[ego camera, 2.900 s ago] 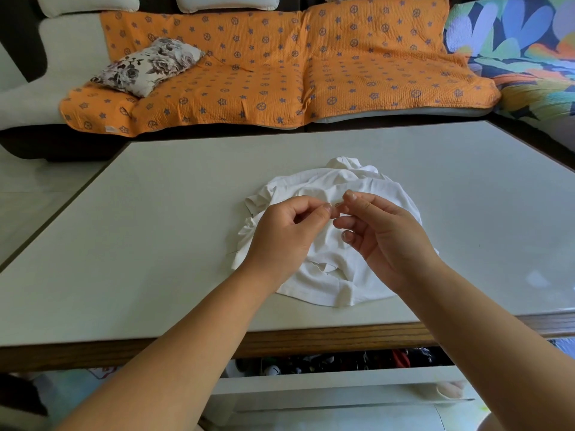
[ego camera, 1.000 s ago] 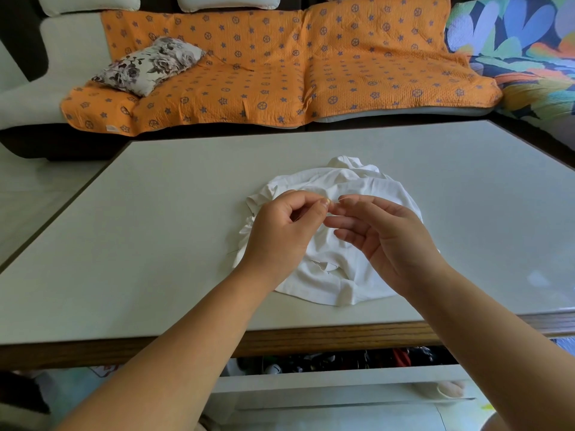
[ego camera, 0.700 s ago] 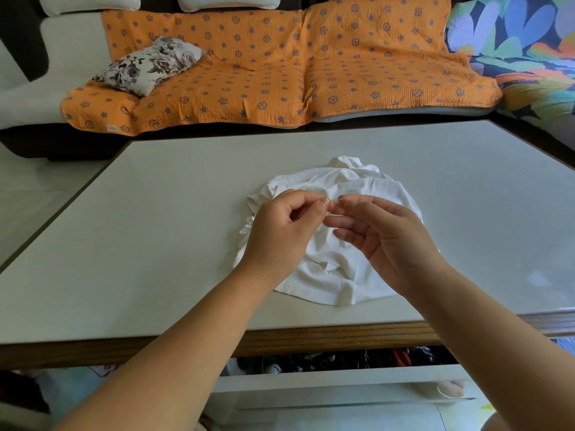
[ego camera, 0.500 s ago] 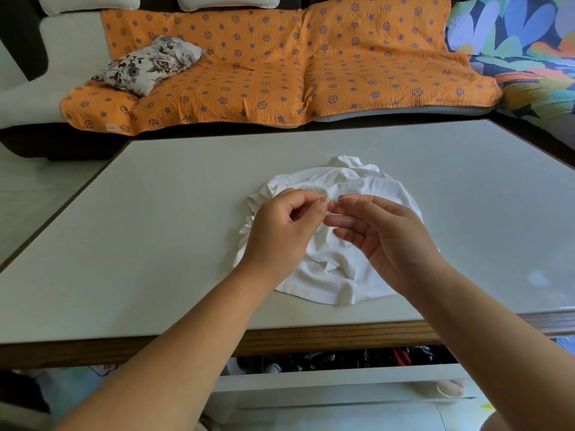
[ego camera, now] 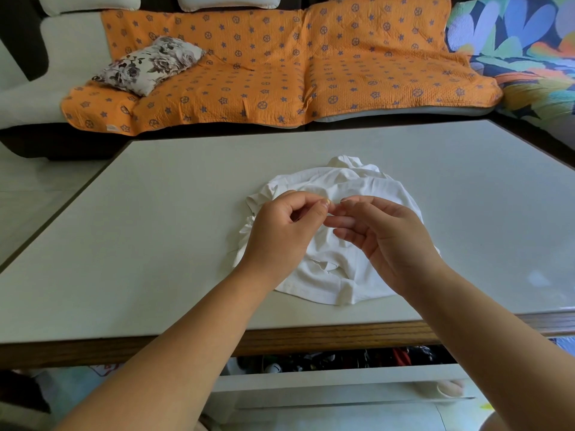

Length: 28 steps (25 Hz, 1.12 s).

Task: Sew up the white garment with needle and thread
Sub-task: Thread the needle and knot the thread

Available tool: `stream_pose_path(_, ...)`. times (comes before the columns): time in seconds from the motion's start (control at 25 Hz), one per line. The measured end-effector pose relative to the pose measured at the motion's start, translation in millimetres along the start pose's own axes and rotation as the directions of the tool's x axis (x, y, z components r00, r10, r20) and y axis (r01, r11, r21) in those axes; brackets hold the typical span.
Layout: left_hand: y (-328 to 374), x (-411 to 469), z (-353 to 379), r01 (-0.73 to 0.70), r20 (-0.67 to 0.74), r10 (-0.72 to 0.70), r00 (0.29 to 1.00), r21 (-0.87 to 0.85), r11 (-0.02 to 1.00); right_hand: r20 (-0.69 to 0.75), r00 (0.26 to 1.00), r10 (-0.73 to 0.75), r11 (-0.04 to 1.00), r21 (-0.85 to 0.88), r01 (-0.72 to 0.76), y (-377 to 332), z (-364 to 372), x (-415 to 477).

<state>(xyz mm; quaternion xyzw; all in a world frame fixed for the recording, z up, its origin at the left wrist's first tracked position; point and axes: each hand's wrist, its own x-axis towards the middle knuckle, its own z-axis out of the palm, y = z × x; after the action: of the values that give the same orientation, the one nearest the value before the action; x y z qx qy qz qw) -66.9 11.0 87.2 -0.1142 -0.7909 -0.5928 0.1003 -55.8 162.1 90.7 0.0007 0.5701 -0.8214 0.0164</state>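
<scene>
Head view: the white garment [ego camera: 367, 188] lies crumpled in a roundish heap on the table [ego camera: 155, 213]. It has no clear long axis, and one bunched end points toward the sofa [ego camera: 373, 73]. Over it, the left hand [ego camera: 280, 234] is curled with thumb pressed to forefinger. The right hand [ego camera: 395, 244] has looser fingers, their tips meeting the left's. Whether either hand holds anything is too small to tell.

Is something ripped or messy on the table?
Yes. The white garment lies bunched up on the table, not spread flat. What looks like a jagged tear gapes near its front edge, with the tabletop showing through.
</scene>
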Motion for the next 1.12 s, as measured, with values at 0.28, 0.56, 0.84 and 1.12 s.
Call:
stream_pose_path(0.28,0.4,0.2,-0.2,0.033,0.020,-0.033,0.999,-0.009,0.999,-0.006,1.000,-0.003,1.000,0.008,0.003,-0.5,0.1,0.0)
stream_pose_path(0.56,0.4,0.3,-1.5,0.037,0.027,-0.036,0.999,-0.022,0.999,-0.007,1.000,-0.008,1.000,0.015,0.008,-0.1,-0.3,0.8)
stream_pose_path(0.84,0.6,0.5,-1.9,0.039,0.032,-0.038,0.999,-0.035,0.999,-0.006,1.000,-0.012,1.000,0.005,0.012,-1.5,0.3,0.4)
stream_pose_path(1.12,-0.5,1.4,-2.0,0.037,0.031,-0.036,0.999,-0.041,0.998,0.013,1.000,-0.010,0.999,0.030,0.010,-1.0,-1.9,1.9)
